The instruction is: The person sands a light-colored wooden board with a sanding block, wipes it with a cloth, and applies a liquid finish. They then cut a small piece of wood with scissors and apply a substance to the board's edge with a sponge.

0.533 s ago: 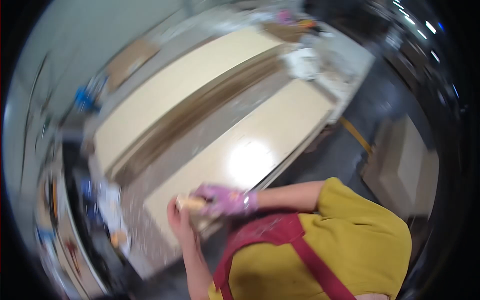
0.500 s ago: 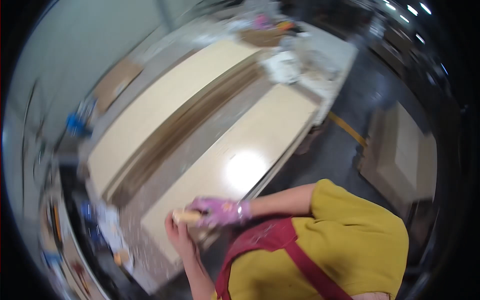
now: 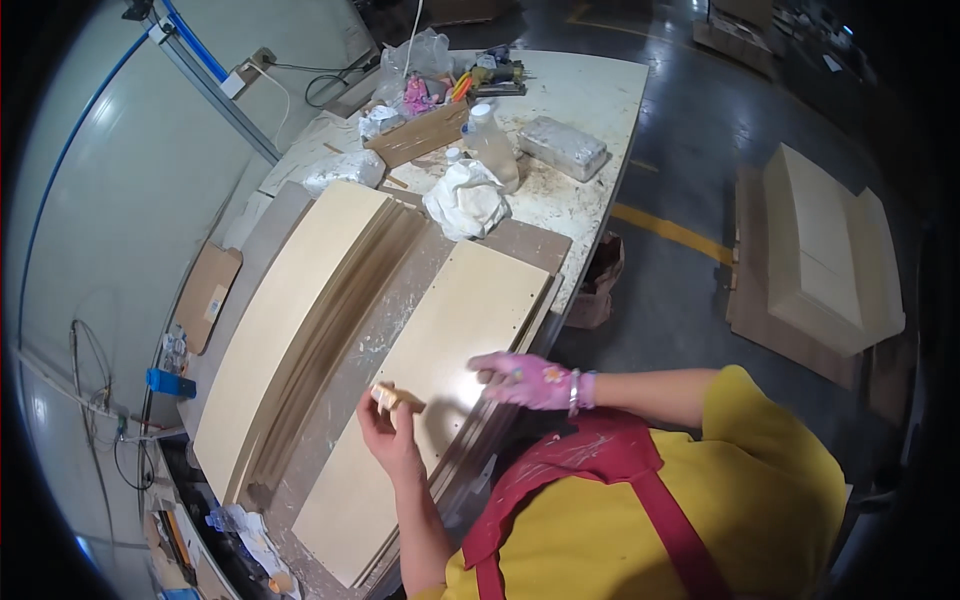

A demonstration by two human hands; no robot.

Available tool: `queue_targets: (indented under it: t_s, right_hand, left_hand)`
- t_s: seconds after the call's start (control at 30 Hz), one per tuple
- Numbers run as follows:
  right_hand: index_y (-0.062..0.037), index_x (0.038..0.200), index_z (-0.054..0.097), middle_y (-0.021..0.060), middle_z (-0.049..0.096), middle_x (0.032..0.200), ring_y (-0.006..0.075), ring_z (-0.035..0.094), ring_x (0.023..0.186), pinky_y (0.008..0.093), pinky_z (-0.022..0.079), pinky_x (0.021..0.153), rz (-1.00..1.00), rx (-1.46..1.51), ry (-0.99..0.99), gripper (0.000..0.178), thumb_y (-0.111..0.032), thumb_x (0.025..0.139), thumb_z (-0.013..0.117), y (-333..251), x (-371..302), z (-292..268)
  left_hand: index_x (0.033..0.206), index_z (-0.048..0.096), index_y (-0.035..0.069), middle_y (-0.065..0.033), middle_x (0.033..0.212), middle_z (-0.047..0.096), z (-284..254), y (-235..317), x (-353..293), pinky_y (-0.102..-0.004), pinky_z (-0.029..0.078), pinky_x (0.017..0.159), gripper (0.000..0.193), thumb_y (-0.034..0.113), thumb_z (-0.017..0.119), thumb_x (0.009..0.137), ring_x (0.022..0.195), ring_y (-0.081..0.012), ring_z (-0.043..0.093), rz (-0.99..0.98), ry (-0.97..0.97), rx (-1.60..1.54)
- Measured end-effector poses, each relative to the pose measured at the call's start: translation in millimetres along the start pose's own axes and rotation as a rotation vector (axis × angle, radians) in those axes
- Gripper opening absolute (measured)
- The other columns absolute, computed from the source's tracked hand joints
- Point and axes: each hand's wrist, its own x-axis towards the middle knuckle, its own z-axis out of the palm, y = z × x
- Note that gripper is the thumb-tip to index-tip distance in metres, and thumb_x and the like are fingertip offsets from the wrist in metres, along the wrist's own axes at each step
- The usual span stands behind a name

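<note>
My bare left hand [image 3: 395,440] grips a small tan block [image 3: 397,397] between thumb and fingers, over a pale wooden panel [image 3: 440,330]. The block has a whitish end; its exact kind is unclear. In a pink flowered glove, my right hand [image 3: 525,380] hangs over the panel's near edge, fingers loosely stretched toward the left, with nothing seen in them. The panel lies on top of a stack and has small dark holes along its edges. Beyond it, a second stack of curved pale panels [image 3: 290,310] stands on the same table.
Farther back on the white table [image 3: 610,110] are a crumpled white cloth [image 3: 466,200], a clear bottle [image 3: 490,145], a plastic-wrapped block [image 3: 562,148] and a power tool [image 3: 495,75]. A blue object [image 3: 170,383] sits by the left wall. More panels [image 3: 820,250] are stacked on the floor at right.
My right hand has moved away from the block to the right; the two hands were together on it before. The left hand keeps the block. The view has shifted and sharpened.
</note>
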Motion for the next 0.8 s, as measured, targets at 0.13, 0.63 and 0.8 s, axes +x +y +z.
queue_targets:
  t_s: [0.13,0.63,0.8]
  right_hand:
    - [0.0000,0.129,0.049,0.0040,0.058,0.104,0.0116,0.056,0.096,0.0254,0.047,0.086,0.113,0.288,0.191,0.046,-0.017,0.088,0.063,27.7,-22.0,-40.4]
    - [0.0029,0.124,0.051,0.0073,0.060,0.111,0.0122,0.058,0.098,0.0252,0.046,0.087,0.144,0.332,0.112,0.036,-0.010,0.091,0.056,17.8,29.1,-15.3]
    - [0.0016,0.130,0.047,0.0068,0.058,0.111,0.0117,0.056,0.097,0.0248,0.047,0.085,0.040,0.129,-0.109,0.042,-0.015,0.093,0.055,3.7,77.0,-14.7]
  left_hand:
    - [0.120,0.052,0.003,-0.0107,0.118,0.054,26.4,-4.3,31.6,-0.0349,0.047,0.091,0.044,0.001,0.067,0.078,0.108,-0.0220,0.054,0.126,-0.058,0.239]
    - [0.127,0.044,0.006,-0.0112,0.125,0.051,6.9,-9.3,69.0,-0.0380,0.040,0.101,0.049,0.001,0.061,0.082,0.116,-0.0211,0.050,-0.059,-0.156,-0.279]
    - [0.131,0.042,0.009,-0.0122,0.129,0.051,-14.1,-8.7,57.5,-0.0401,0.038,0.105,0.053,0.014,0.066,0.084,0.123,-0.0235,0.046,-0.217,-0.040,-0.418]
